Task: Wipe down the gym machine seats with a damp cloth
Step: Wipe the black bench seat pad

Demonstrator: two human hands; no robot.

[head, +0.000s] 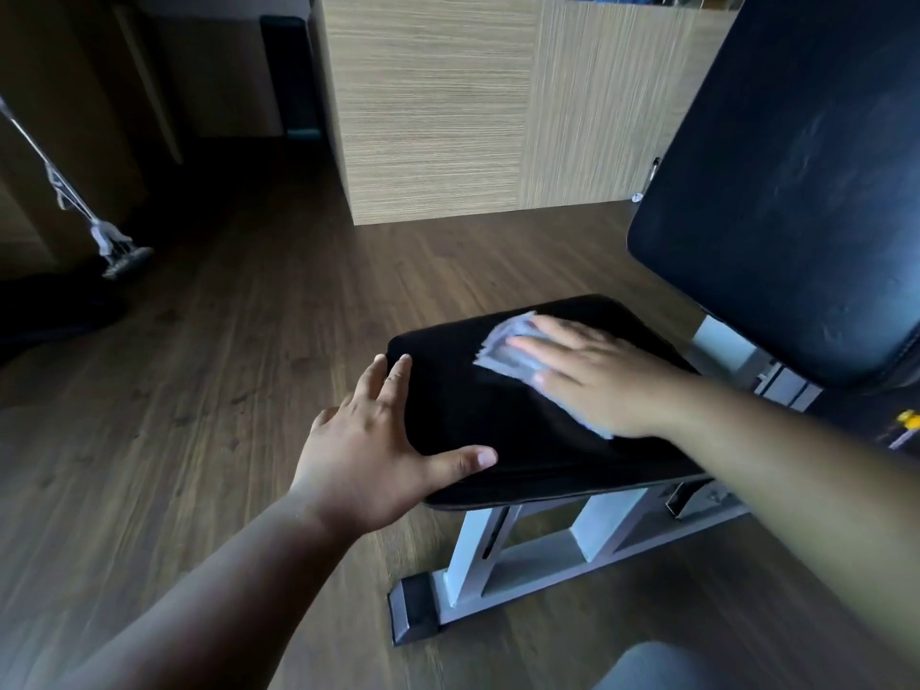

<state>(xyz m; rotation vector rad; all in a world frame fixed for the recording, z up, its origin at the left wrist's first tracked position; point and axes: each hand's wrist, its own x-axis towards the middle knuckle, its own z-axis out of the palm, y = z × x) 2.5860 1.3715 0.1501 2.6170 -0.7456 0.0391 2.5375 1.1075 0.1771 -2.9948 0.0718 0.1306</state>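
Your right hand [592, 376] lay flat, fingers spread, pressing the cloth [508, 353] onto the seat [498, 430], towards its far end. The cloth looked limp and light, best worked under your palm. Your left hand [378, 440] braced the near corner, unclenched. Bare pad lay near you; the backrest [796, 191] crowded the right.

no text, brand, number or sign can be read anywhere. a small yellow label [910, 421] sits on the machine frame at the right edge, too blurred to make out.
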